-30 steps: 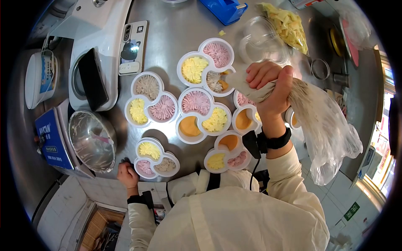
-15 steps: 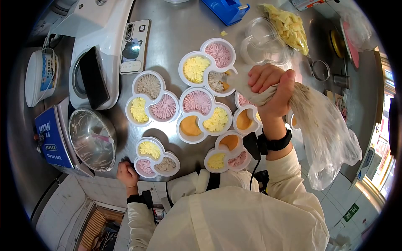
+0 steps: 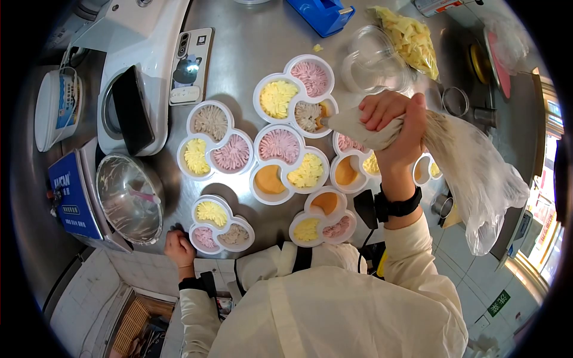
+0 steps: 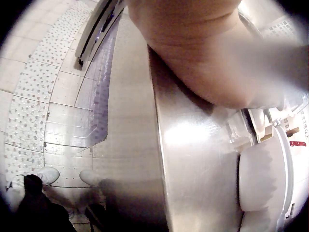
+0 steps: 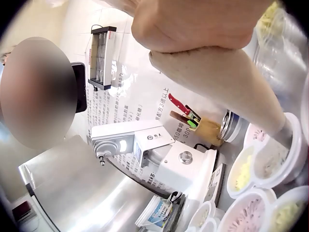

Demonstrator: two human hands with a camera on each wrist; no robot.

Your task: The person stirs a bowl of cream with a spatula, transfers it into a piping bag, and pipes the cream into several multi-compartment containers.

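My right hand (image 3: 397, 128) grips a piping bag (image 3: 453, 149) of greyish-beige filling, its fingers curled round the lower part. The bag's metal tip points left into the right cup of a three-lobed white container (image 3: 271, 77), where greyish strands (image 3: 307, 116) partly cover an orange layer. Pink and yellow strands fill its other two cups. In the right wrist view the bag (image 5: 222, 82) slants down to that cup. My left hand (image 3: 179, 248) rests at the table's front edge, beside a smaller three-lobed container (image 3: 206, 238); how its fingers lie is partly hidden.
Several other three-lobed containers (image 3: 256, 146) stand around the middle. At the left are a metal bowl (image 3: 130, 200), a white machine with a dark phone (image 3: 132, 112) on it, and another phone (image 3: 191, 65). Clear lids (image 3: 373, 65), a yellow-filled bag (image 3: 412, 39) and a blue dispenser (image 3: 322, 15) lie at the back.
My right hand and the bag have shifted slightly right, and the tip shows more plainly at the cup's right side. The left hand stays in place.
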